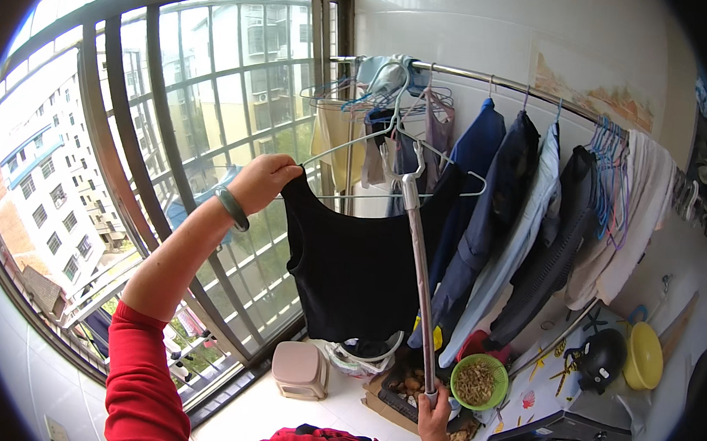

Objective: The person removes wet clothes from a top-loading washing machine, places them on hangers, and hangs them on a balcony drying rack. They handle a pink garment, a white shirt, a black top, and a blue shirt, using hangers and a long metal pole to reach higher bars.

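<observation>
My left hand (268, 176) pinches the left shoulder strap of a black sleeveless top (350, 263) where it sits on a pale green hanger (349, 143). The top hangs spread out before me, its other strap at the hanger's right side. At lower right, my right hand (433, 412) grips the bottom of a metal clothes pole (426, 281). The pole stands nearly upright in front of the top. Its forked end (403, 165) is close to the hanger, below the hook; whether they touch I cannot tell.
A metal rail (468, 75) along the tiled wall carries shirts, jackets, a pale towel (620, 233) and several bare hangers (611, 177). Barred windows (246, 90) line the left. Below stand a plastic stool (300, 367), a green basket (479, 382), a black helmet (603, 361) and a yellow basin (644, 357).
</observation>
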A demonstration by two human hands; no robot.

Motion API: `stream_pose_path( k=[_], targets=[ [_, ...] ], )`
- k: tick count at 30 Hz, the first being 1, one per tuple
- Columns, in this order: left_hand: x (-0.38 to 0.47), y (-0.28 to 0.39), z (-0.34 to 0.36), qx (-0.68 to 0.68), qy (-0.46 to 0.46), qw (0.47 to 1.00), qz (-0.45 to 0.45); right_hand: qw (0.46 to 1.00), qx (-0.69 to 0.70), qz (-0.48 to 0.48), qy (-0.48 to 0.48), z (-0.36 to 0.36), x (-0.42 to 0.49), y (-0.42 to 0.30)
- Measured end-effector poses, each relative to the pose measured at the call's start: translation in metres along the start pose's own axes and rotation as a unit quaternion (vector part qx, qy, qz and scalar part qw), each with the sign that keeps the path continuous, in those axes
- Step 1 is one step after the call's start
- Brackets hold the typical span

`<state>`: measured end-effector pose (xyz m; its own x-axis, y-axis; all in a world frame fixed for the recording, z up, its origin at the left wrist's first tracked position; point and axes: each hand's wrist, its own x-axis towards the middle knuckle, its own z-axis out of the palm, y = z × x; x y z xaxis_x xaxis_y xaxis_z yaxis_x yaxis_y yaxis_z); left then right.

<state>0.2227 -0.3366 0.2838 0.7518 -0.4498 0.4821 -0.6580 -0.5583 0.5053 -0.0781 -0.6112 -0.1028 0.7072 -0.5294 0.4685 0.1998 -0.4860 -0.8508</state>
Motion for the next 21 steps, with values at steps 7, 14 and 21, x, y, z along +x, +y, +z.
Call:
stream_pose_path(
  k=[7, 14, 21],
  targets=[
    [-0.004, -0.005, -0.038, 0.008, 0.006, 0.999, -0.035, 0.999, -0.001, -0.005, -0.033, 0.031, 0.033, -0.013],
    [-0.011, 0.013, -0.053, -0.038, 0.002, 0.995, -0.093, 0.984, 0.15, 0.055, -0.082, 0.063, 0.057, -0.012],
    [-0.003, 0.039, -0.074, -0.041, 0.019, 0.994, -0.104, 0.973, 0.195, 0.026, -0.117, 0.085, 0.083, -0.04]
  ],
)
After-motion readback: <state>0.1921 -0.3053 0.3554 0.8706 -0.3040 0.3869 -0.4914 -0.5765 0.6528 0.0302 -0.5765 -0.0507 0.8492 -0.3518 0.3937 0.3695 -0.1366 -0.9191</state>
